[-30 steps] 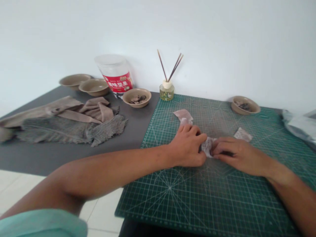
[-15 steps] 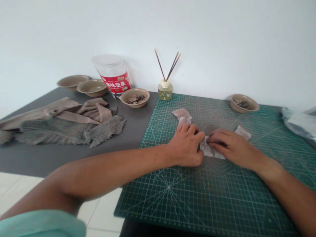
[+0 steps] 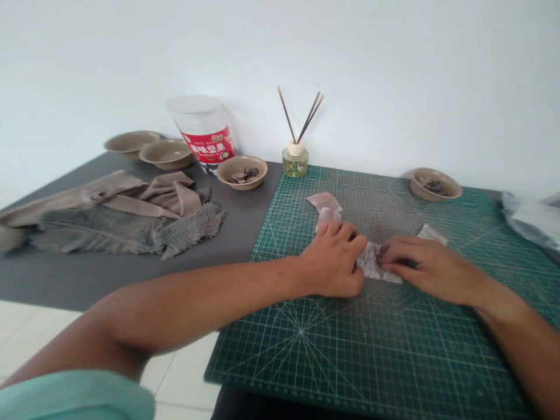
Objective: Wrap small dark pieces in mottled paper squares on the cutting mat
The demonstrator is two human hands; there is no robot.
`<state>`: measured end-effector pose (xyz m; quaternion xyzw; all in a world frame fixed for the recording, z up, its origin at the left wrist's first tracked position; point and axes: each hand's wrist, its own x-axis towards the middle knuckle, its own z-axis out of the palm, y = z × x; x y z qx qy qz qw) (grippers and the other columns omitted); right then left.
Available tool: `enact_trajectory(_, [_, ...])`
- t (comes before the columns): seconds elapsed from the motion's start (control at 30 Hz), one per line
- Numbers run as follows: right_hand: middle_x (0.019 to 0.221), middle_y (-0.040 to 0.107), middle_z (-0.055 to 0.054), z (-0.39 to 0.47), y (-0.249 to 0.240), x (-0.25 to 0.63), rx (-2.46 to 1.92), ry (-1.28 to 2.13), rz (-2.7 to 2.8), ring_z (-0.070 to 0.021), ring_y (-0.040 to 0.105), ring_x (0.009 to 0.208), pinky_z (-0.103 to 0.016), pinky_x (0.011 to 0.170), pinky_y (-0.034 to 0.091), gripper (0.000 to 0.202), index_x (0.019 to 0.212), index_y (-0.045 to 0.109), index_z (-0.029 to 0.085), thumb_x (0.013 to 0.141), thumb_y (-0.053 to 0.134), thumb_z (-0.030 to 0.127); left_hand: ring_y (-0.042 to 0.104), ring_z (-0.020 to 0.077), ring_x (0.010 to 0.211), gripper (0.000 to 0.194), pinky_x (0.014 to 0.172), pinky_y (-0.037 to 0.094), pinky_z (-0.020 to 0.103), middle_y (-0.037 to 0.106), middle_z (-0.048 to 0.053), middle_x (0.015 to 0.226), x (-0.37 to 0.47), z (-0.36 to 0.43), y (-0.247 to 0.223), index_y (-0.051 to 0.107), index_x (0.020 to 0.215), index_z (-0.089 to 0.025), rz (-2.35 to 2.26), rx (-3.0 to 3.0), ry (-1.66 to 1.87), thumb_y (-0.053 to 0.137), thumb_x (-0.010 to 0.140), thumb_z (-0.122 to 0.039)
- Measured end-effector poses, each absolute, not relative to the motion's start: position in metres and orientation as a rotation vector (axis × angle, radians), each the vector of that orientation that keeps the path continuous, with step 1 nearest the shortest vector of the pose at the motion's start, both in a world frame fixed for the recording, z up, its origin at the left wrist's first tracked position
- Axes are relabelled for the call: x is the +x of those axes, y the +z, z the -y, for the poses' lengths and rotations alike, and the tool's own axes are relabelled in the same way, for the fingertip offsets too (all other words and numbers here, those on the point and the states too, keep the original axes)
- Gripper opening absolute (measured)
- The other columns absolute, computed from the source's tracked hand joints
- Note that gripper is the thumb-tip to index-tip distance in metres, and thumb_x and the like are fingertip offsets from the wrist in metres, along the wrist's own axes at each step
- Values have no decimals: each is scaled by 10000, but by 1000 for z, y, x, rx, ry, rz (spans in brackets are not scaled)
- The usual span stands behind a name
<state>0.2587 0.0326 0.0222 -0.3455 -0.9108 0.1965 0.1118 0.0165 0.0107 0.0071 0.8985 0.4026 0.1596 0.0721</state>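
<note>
A small piece of greyish-white fabric (image 3: 373, 261) lies flat on the green cutting mat (image 3: 301, 350). My left hand (image 3: 335, 256) rests on its left end, fingers curled and pressed down against it. At the right part of the fabric, my right hand (image 3: 420, 262) is closed in a pinch, fingertips touching the surface; whatever lies between them is hidden. Just beyond my left hand are a pink fabric scrap (image 3: 326, 202) and a whitish one (image 3: 327, 218) overlapping it. Another pale scrap (image 3: 432, 234) lies behind my right hand.
At the back stand a reed diffuser (image 3: 295, 160), a bowl of small pieces (image 3: 242, 182), a second such bowl (image 3: 435, 195) and a clear plastic tub (image 3: 203, 131). Two more bowls (image 3: 131, 153) sit at the left, behind crumpled grey-brown cloth (image 3: 118, 224). A plastic bag (image 3: 531, 219) lies far right.
My right hand has slid a little to the right along the fabric, away from my left hand. My left hand stays in place on the fabric. The view has shifted slightly.
</note>
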Motion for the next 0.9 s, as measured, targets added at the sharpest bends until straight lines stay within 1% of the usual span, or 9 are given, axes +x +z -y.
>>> enact_trajectory(0.13, [1004,725,-40,-29,17,251,-1009,538,2615,-230,680,956,-397,859,536,155,941,699,257,994,557,228,516,305,1107,256,1005,423,498,595,112,1165,17,-11,6,568,1045,-180,-1221,2715,474,556,834,-326])
enact_trajectory(0.27, [940,704,-43,-37,19,258,-1197,433,2564,-235,668,875,-400,782,524,120,936,690,244,982,582,268,515,304,1105,261,1009,418,499,596,117,1169,18,-10,5,566,1044,-176,-1235,2715,487,554,829,-324])
enact_trajectory(0.33, [939,710,-33,-35,22,263,-1169,515,2627,-229,673,869,-392,780,522,135,932,702,251,981,577,265,516,304,1102,259,1007,419,494,597,119,1166,18,-10,4,568,1034,-174,-1236,2716,495,558,825,-327])
enact_trajectory(0.47, [988,723,-19,-25,23,255,-977,752,2691,-207,682,930,-363,838,533,183,915,714,266,1001,552,260,521,303,1090,266,998,427,492,600,118,1156,18,-11,3,572,1030,-172,-1233,2720,497,565,819,-333])
enact_trajectory(0.6, [1025,724,-48,-34,16,250,-1054,560,2571,-234,677,976,-402,880,527,145,961,707,249,991,565,262,520,305,1100,279,1007,424,492,601,117,1156,18,-11,4,573,1050,-171,-1239,2724,502,560,825,-336])
enact_trajectory(0.67, [1001,724,-53,-41,16,255,-1140,481,2528,-244,681,941,-405,841,530,123,957,713,242,969,594,273,522,306,1098,273,1010,423,494,601,116,1158,18,-10,4,573,1041,-171,-1244,2729,501,563,823,-336])
enact_trajectory(0.77, [989,732,-41,-40,21,262,-1115,623,2598,-226,688,900,-376,805,536,133,923,730,248,959,602,259,526,307,1092,262,1005,426,495,602,115,1154,19,-10,5,572,1027,-172,-1245,2735,490,565,823,-337])
enact_trajectory(0.83, [979,730,-30,-34,23,259,-1010,753,2650,-211,687,905,-357,815,536,153,897,727,254,970,592,253,526,310,1093,269,1002,430,497,602,114,1154,19,-11,4,570,1031,-173,-1244,2733,480,566,826,-346])
enact_trajectory(0.9, [972,723,-27,-30,21,253,-942,761,2660,-207,680,927,-359,846,530,165,899,716,254,984,575,251,526,311,1098,276,1000,434,493,601,111,1157,19,-11,4,568,1039,-175,-1235,2726,476,570,825,-349])
